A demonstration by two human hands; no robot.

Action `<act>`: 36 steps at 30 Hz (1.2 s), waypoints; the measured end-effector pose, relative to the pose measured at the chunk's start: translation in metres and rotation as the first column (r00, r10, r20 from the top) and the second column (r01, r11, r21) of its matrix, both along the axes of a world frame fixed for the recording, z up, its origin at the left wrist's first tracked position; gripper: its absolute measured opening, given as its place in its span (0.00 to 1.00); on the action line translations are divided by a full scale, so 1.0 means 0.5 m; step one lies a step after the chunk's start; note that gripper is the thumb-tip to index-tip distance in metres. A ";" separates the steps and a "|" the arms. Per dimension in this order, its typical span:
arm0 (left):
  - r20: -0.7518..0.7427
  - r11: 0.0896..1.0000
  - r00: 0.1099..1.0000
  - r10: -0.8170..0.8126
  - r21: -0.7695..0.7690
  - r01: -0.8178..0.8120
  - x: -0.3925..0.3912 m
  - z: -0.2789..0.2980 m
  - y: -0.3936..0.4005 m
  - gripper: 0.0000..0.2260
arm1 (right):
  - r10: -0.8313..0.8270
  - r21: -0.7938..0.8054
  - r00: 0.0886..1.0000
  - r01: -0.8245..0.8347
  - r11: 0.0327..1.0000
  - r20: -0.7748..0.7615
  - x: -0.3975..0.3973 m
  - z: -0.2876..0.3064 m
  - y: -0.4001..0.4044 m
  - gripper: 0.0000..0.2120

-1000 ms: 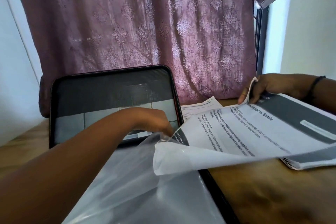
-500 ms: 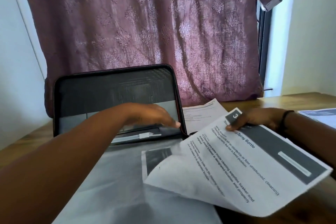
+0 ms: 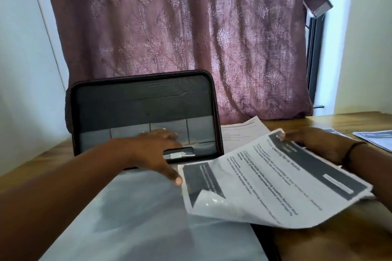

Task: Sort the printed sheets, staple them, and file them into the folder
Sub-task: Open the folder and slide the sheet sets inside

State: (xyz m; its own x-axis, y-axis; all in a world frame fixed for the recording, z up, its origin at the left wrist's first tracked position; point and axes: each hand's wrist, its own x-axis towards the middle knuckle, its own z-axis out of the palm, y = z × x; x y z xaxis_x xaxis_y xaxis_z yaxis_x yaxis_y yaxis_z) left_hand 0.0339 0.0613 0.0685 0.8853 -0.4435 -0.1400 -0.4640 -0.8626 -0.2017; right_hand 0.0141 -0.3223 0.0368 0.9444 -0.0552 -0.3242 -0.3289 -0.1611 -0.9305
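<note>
A black zip folder [image 3: 127, 108] lies open on the wooden table, its lid standing upright against the curtain. A clear plastic sleeve [image 3: 137, 218] covers its lower half. My left hand [image 3: 154, 146] rests with spread, straight fingers at the folder's hinge, the thumb on the top edge of the sleeve. My right hand [image 3: 314, 144] holds the printed sheets [image 3: 275, 186] by their far corner. The sheets have dark headers; they lie slanted over the folder's right edge, and their near left corner curls up over the sleeve.
Another printed sheet [image 3: 241, 131] lies flat behind the folder's right side. More printed sheets [image 3: 377, 137] sit at the far right of the table [image 3: 318, 243]. A mauve patterned curtain [image 3: 180, 27] hangs close behind the folder, with white walls at both sides.
My right hand has brought the sheets down and to the left, onto the folder. My left hand has let the raised sleeve drop flat and now lies spread at the hinge.
</note>
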 end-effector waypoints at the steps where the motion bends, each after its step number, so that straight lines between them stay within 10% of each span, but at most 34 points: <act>1: -0.001 1.000 1.000 0.019 0.003 -0.019 0.001 -0.003 0.011 0.49 | -0.013 -0.092 1.000 0.013 0.996 -0.001 -0.015 0.002 -0.007 0.22; 8: 0.101 1.000 0.995 0.003 0.026 -0.006 0.002 -0.022 0.065 0.51 | 0.105 -0.390 0.985 -0.149 0.909 -0.134 -0.092 0.006 -0.084 0.39; 14: 0.158 0.998 0.987 -0.016 0.056 0.008 -0.008 -0.039 0.069 0.51 | 0.084 -0.166 0.993 -0.069 0.984 0.084 -0.086 -0.016 -0.057 0.38; 20: 0.163 1.000 0.987 -0.001 0.018 -0.002 -0.013 -0.043 0.064 0.51 | 0.033 0.098 0.997 -0.040 0.994 0.072 -0.112 -0.052 0.080 0.08; 36: 0.228 0.999 0.974 -0.007 0.042 -0.003 -0.014 -0.055 0.067 0.49 | 0.290 -0.061 0.956 -0.288 0.956 0.033 -0.074 -0.062 0.340 0.10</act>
State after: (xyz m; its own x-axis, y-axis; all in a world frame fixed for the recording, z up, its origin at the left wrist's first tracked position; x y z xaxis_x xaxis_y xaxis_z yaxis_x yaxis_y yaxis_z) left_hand 0.0267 0.0949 0.0412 0.8950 -0.4435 0.0468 -0.4036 -0.8502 -0.3380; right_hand -0.0231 -0.1524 0.0056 0.9352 0.2052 -0.2885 -0.2220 -0.2947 -0.9294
